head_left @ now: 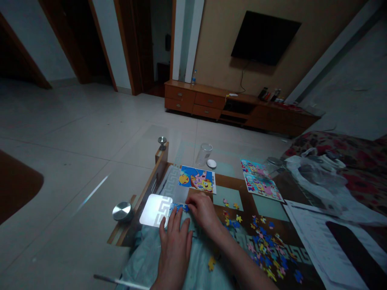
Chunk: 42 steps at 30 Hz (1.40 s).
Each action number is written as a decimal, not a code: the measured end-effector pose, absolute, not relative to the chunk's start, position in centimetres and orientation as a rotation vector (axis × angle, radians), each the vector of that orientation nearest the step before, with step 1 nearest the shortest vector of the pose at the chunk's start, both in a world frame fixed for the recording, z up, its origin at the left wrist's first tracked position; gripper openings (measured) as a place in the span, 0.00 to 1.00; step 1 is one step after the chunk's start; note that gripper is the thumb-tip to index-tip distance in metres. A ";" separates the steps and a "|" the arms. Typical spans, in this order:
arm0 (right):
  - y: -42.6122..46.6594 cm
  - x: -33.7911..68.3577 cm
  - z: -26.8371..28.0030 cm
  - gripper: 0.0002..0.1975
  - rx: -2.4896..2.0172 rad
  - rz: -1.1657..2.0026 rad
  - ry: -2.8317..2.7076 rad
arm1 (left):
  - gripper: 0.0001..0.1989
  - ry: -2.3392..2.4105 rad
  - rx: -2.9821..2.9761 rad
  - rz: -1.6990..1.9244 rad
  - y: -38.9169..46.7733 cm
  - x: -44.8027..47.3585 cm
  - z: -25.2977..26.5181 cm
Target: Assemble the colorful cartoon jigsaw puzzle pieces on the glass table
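Observation:
A short strip of joined blue jigsaw pieces (178,207) lies near the edge of the glass-topped table. My left hand (174,237) rests flat with fingers apart, its fingertips touching the lower side of the strip. At the strip's right end my right hand (203,209) is closed in a pinch on a puzzle piece, which the fingers mostly hide. Just beyond sits a cartoon picture card (197,179). Loose jigsaw pieces (266,245) in blue, yellow and pink are scattered right of my right forearm, and a yellow piece (212,263) lies below it.
A glass jar (204,154) and a white lid (211,164) stand behind the card. Two more picture cards (263,186), another clear jar (273,166), a plastic bag (317,177), papers (320,241) and a dark phone-like slab (356,251) are at right. Metal knobs (122,211) line the left edge.

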State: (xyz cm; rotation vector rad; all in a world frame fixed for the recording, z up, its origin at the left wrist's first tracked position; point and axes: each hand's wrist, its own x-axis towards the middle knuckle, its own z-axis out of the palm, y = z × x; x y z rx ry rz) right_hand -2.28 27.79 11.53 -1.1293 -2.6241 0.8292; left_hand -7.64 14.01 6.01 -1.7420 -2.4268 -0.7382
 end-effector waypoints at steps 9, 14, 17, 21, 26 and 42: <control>28.0 -2.8 11.5 0.10 -1.107 0.816 -2.659 | 0.15 -2.437 -1.749 -0.715 14.1 -7.8 5.9; 27.7 -2.9 12.1 0.10 -1.122 0.789 -2.667 | 0.16 -2.389 -1.775 -0.742 13.9 -7.9 5.2; 27.6 -2.8 12.4 0.10 -1.124 0.797 -2.670 | 0.14 -2.374 -1.721 -0.837 13.9 -7.7 5.0; 27.4 -2.6 12.6 0.10 -1.131 0.784 -2.658 | 0.13 -2.346 -1.660 -1.018 13.8 -7.7 5.3; 27.5 -2.5 12.2 0.11 -1.100 0.834 -2.611 | 0.10 -2.366 -1.529 -1.261 13.2 -8.4 5.7; 27.4 9.8 10.9 0.14 -1.344 0.792 -2.080 | 0.05 -2.401 -1.224 -1.728 12.3 -8.8 7.2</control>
